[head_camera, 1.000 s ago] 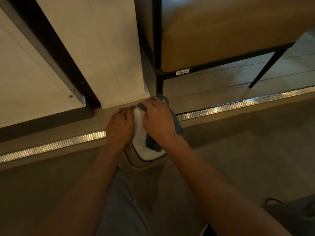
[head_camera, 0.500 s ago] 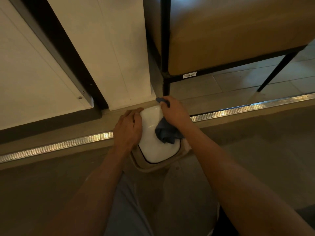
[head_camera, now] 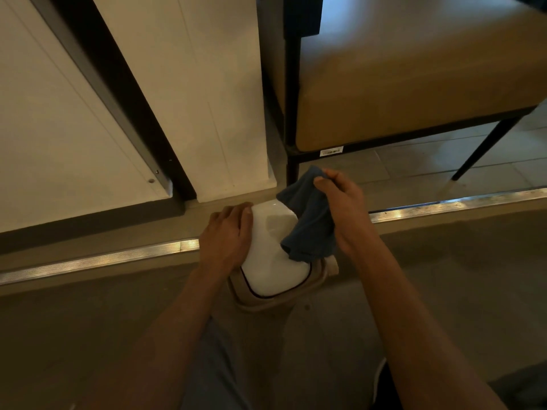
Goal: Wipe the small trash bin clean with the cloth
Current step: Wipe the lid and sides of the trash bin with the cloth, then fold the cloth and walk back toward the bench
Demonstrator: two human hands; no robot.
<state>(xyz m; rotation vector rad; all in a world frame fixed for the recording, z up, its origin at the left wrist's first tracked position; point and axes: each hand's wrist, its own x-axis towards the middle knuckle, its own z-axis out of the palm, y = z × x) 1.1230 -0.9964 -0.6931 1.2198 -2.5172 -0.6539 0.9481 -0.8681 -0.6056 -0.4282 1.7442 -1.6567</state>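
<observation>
The small trash bin (head_camera: 273,261) stands on the floor at the centre, with a glossy white lid and a beige body below it. My left hand (head_camera: 226,238) clasps the lid's left side, fingers curled over its far edge. My right hand (head_camera: 344,208) pinches a dark blue cloth (head_camera: 307,220) at the bin's upper right. The cloth hangs down over the right part of the lid. The far right corner of the lid is hidden by the cloth.
A metal floor strip (head_camera: 103,258) runs left to right behind the bin. A white wall panel (head_camera: 192,99) with a black frame stands just behind it. A tan cushioned chair (head_camera: 414,84) on black legs is at the upper right. My knee (head_camera: 236,365) is below the bin.
My right hand has lifted from the lid's top and pulled up and to the right, raising the cloth so it hangs. My left hand stays on the lid's left side.
</observation>
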